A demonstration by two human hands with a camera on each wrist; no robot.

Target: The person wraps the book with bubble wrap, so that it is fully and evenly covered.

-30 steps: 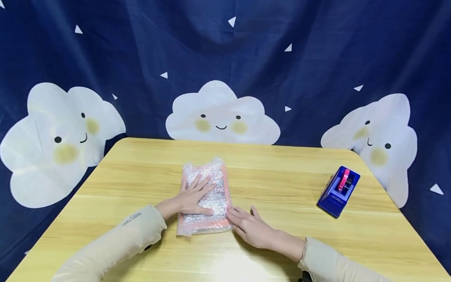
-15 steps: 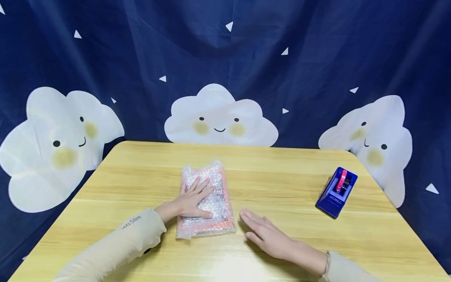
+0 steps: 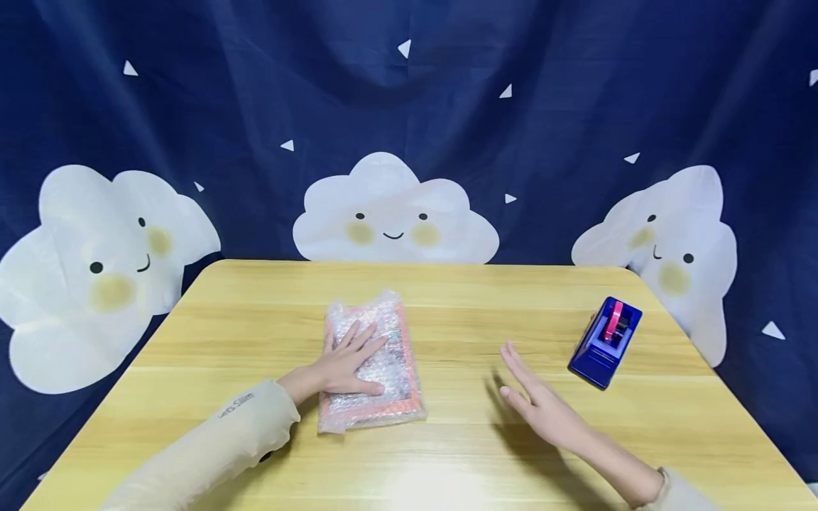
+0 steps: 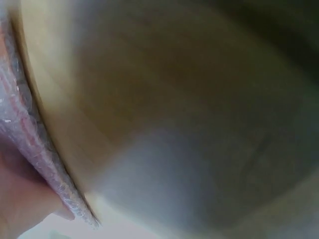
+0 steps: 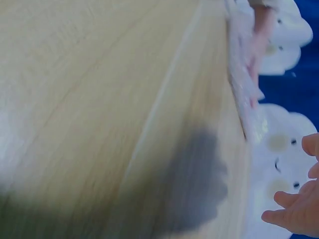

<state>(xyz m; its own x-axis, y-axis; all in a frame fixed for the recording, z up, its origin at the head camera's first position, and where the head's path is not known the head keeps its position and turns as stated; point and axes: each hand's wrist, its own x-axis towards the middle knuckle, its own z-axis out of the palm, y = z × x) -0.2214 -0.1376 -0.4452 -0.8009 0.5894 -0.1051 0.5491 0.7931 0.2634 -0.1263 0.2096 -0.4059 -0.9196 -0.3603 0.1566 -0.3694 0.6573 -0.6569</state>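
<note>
A flat rectangular item in clear bubble wrap (image 3: 396,383), with an orange-red border showing through, lies on the table left of the middle. My left hand (image 3: 345,365) rests on top of it, fingers spread and straight. In the left wrist view, the wrapped edge (image 4: 30,119) runs down the left side beside part of that hand. My right hand (image 3: 543,408) is raised over the table, its fingers extended and nothing held. It is between the wrapped item and a blue tape dispenser (image 3: 601,351) with a pink-red roll.
The light wooden table (image 3: 255,291) has rounded far corners. Behind it hangs a dark blue curtain (image 3: 543,42) printed with white smiling clouds and small triangles. The tape dispenser stands toward the table's right edge.
My right hand has left the wrapped item's right edge and moved right, toward the tape dispenser. The left hand stays on the wrap.
</note>
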